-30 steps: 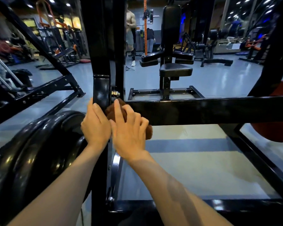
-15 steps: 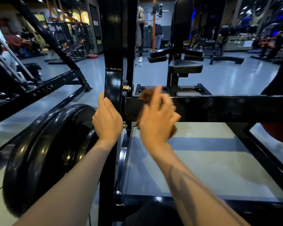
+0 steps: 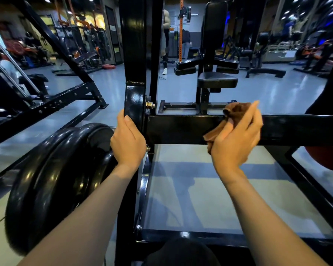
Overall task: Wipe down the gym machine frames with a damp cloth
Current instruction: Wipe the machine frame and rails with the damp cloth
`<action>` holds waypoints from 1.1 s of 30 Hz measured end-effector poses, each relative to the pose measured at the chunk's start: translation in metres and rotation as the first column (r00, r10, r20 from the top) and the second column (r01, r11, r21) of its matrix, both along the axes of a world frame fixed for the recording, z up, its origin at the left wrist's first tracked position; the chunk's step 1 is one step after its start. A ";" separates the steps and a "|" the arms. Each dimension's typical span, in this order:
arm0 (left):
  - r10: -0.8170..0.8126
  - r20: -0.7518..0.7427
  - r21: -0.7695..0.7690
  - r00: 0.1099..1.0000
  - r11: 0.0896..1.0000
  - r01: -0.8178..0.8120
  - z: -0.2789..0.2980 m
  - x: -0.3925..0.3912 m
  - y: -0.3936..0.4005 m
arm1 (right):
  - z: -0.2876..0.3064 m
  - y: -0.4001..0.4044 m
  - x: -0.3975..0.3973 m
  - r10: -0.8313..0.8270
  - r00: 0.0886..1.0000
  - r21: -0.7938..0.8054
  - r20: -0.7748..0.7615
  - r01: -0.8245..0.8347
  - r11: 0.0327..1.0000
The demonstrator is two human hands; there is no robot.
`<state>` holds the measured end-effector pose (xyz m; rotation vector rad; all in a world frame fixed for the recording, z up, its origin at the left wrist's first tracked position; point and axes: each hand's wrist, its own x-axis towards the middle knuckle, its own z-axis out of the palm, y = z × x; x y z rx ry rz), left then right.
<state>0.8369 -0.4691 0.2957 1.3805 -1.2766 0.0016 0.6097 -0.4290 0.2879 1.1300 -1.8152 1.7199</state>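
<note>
Here, a crumpled brown cloth is pinched in the right hand against the glossy black horizontal frame bar; the black upright post is clasped by the left hand.

You are in a commercial gym. Black steel frame right in front of you, stacked weight plates at your left. Beyond it a padded seat with tall backrest and arm pads. More machines line the far left wall, some with orange parts; an orange upright stands behind. Grey glossy floor runs through the room, spot lights in a dark ceiling. A red plate lies on the floor. People stand in the background.
</note>
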 end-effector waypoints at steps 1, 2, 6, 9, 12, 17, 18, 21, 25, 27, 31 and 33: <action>-0.003 0.002 0.002 1.000 1.000 0.003 0.000 0.000 0.000 | 0.003 -0.003 0.015 0.024 0.998 -0.010 -0.054 -0.025 1.000; -0.006 0.004 0.000 1.000 1.000 0.006 0.001 0.001 0.001 | 0.007 -0.006 0.034 0.066 0.989 0.011 -0.134 -0.065 0.998; -0.007 0.014 -0.012 1.000 1.000 0.007 -0.001 0.002 0.000 | 0.020 -0.021 0.116 0.223 0.870 0.275 -0.439 -0.106 0.955; -0.008 0.010 -0.012 1.000 1.000 0.008 -0.001 0.002 0.000 | 0.031 -0.029 0.140 0.263 0.834 0.324 -0.486 -0.108 0.940; 0.010 0.020 -0.014 1.000 1.000 -0.010 -0.002 0.003 -0.003 | 0.042 -0.037 0.116 0.152 0.877 0.229 -0.456 -0.050 0.972; 0.009 0.016 -0.016 1.000 1.000 -0.009 -0.001 0.001 -0.001 | 0.072 -0.045 0.090 0.340 0.893 0.421 -0.296 -0.198 0.885; 0.010 0.013 -0.011 1.000 1.000 -0.010 0.000 0.002 0.000 | 0.077 -0.042 0.088 0.396 0.853 0.484 -0.341 -0.202 0.851; 0.005 0.012 0.000 1.000 1.000 -0.005 -0.001 0.003 -0.001 | 0.091 -0.027 0.069 0.610 0.744 0.688 -0.273 -0.293 0.664; 0.018 0.015 0.004 1.000 1.000 -0.018 -0.002 0.002 -0.001 | 0.103 -0.019 0.045 0.741 0.667 0.852 -0.079 -0.341 0.398; 0.017 -0.002 0.006 1.000 1.000 -0.017 -0.002 0.001 0.000 | 0.098 -0.028 0.058 0.710 0.686 0.818 -0.161 -0.310 0.485; 0.025 -0.002 0.003 1.000 1.000 -0.025 -0.001 0.000 0.000 | 0.073 -0.041 0.117 0.519 0.811 0.582 -0.270 -0.292 0.759; 0.028 0.005 0.002 1.000 1.000 -0.028 -0.002 0.001 -0.002 | 0.057 -0.045 0.129 0.414 0.857 0.453 -0.307 -0.251 0.856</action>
